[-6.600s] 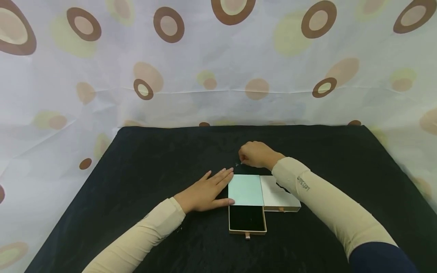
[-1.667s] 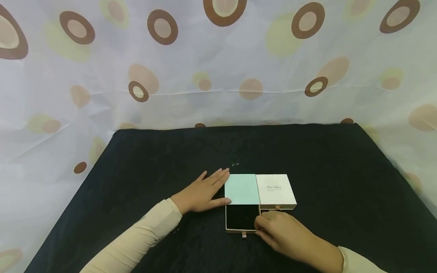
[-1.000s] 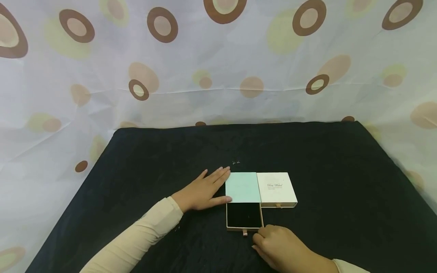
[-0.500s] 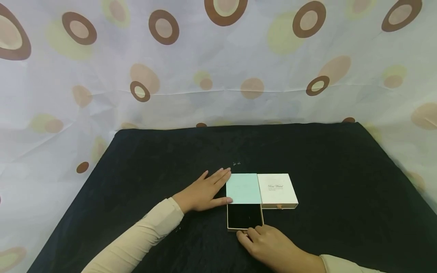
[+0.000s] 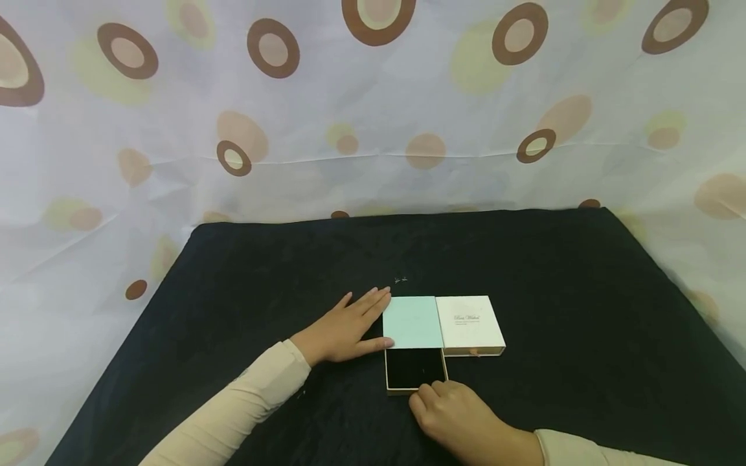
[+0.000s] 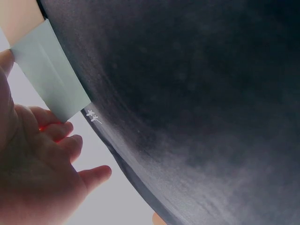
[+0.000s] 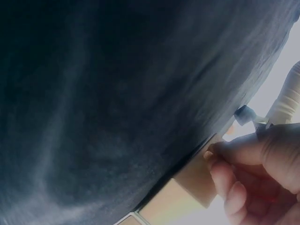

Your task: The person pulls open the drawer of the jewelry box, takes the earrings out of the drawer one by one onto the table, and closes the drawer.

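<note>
A jewelry drawer box lies in the middle of the black cloth, with a mint-green sleeve [image 5: 412, 322] and its black-lined drawer [image 5: 415, 367] pulled out toward me. My left hand [image 5: 344, 329] rests with fingers extended along the sleeve's left edge; its thumb touches the front left corner. At the drawer's front right, my right hand [image 5: 451, 414] has curled fingers. In the right wrist view its thumb and index fingertips meet against the drawer front [image 7: 199, 180], pinching where the small pull tab is, which they hide. Two small silver star-shaped earrings [image 6: 93, 116] lie behind the sleeve.
A white box [image 5: 469, 322] with printed lettering stands against the sleeve's right side, its own small tab [image 5: 474, 352] at the front. Black cloth [image 5: 571, 310] covers the table. Behind hangs a pale curtain [image 5: 373, 103] with brown and green ovals.
Earlier my right hand was at the earrings, then at the drawer's right side. It has since shifted left to the drawer's front, covering the tab. My left hand stays on the sleeve.
</note>
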Tool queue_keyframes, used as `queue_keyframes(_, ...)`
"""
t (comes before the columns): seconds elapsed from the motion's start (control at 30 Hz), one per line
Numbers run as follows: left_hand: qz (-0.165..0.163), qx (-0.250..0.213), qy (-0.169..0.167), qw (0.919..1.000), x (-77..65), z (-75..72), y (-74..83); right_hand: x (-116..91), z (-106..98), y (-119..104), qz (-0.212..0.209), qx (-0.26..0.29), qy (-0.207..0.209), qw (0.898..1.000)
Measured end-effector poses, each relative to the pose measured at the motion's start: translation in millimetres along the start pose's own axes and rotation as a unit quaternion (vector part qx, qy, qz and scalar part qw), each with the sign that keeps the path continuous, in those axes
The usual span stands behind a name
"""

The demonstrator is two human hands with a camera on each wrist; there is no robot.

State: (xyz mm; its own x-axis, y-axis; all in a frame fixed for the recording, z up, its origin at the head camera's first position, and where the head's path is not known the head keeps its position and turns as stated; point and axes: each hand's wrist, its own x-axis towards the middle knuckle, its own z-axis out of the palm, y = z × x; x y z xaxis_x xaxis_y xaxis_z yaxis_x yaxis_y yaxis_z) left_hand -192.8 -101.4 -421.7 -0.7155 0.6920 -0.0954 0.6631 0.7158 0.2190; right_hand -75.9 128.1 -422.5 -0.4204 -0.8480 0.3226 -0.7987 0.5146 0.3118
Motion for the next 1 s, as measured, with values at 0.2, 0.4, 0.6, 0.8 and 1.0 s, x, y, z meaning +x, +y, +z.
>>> queue_keyframes(0.2, 0.000, 0.000, 0.003, 1.0000, 0.1, 1.3, -1.2, 2.3, 0.6, 0.4, 0.017, -0.010, -0.012, 1.000)
queue_keyframes(0.4, 0.001, -0.002, 0.002, 1.0000, -0.1, 0.8, -0.2, 2.6, 5.2, -0.8, 0.020, -0.015, -0.008, 1.000)
queue_keyframes(0.6, 0.004, -0.003, 0.005, 1.0000, -0.2, 0.0, 0.6, 4.4, 3.6, -1.9, 0.019, -0.013, -0.017, 1.000)
queue_keyframes(0.8, 0.003, -0.005, 0.007, 1.0000, -0.4, -0.7, 0.7, 7.3, 1.5, -2.4, 0.025, -0.015, -0.028, 0.999)
queue_keyframes(1.0, 0.006, -0.007, 0.011, 0.9999, -1.3, -0.7, 1.6, 8.2, 1.2, -3.0, 0.030, -0.021, -0.029, 0.999)
